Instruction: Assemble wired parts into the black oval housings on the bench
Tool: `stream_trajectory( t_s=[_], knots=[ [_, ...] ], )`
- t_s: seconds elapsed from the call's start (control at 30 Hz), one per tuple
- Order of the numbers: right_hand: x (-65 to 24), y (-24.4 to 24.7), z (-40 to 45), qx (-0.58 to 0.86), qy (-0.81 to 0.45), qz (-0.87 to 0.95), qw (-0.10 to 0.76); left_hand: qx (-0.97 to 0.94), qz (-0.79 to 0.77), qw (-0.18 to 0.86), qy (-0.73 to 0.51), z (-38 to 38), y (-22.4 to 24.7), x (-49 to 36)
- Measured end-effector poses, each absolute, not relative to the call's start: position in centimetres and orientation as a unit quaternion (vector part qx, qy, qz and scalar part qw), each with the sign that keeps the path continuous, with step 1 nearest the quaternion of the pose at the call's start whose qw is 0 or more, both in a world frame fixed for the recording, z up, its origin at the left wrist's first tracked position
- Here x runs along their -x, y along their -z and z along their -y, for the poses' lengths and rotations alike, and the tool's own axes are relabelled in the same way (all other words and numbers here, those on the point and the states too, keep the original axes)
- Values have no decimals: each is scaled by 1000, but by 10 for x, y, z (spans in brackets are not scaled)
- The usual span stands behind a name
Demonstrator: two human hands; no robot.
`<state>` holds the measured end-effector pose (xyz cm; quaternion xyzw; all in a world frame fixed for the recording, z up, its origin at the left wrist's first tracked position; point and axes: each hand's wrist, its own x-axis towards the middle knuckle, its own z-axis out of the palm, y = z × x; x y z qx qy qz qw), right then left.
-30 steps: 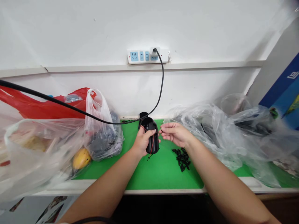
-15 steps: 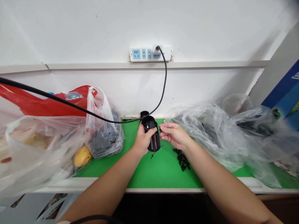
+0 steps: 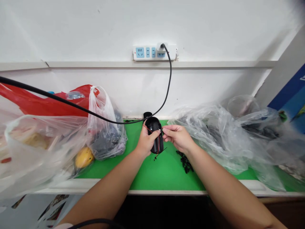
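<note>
A black oval housing (image 3: 153, 124) with thin red and black wires is gripped in my left hand (image 3: 145, 142), its thumb lying across the inside. My right hand (image 3: 177, 136) is at the housing's right edge, thumb and index finger pinched on a small dark part (image 3: 162, 130) that is too small to make out. Loose wire ends (image 3: 155, 158) hang below the housing. On the green mat (image 3: 164, 178), beside my right wrist, lies a pile of small black parts (image 3: 186, 163).
Clear plastic bags (image 3: 214, 130) fill the right side. At left are a white bag (image 3: 103, 127), a clear bag with a yellow item (image 3: 84, 157) and a red bag (image 3: 47, 103). A black cable (image 3: 170, 70) runs from the power strip (image 3: 143, 52) across the view, passing near the housing.
My right hand has moved slightly left, bringing its fingertips against the housing's edge. The camera view has shifted a little. My left hand keeps its hold.
</note>
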<state>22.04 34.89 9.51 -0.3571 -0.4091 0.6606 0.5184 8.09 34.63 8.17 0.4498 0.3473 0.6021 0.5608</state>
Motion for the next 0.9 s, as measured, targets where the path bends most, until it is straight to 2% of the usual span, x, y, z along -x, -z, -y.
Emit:
stream_trajectory(
  t_s=[0.47, 0.63, 0.73, 0.83, 0.9],
  knots=[
    [-217, -89, -351, 381, -606, 445, 538, -466, -365, 550, -589, -345, -83, -81],
    [-214, -86, -348, 406, -565, 520, 496, -475, -378, 536, -587, -345, -85, -77],
    [-211, -86, -344, 422, -442, 641, 464, -475, -391, 518, -594, -347, -84, -73],
    [-208, -87, -339, 416, -277, 746, 440, -494, -408, 455, -618, -350, -82, -69],
    [-207, -87, -337, 406, -226, 777, 425, -508, -408, 422, -630, -352, -81, -68]
  ],
)
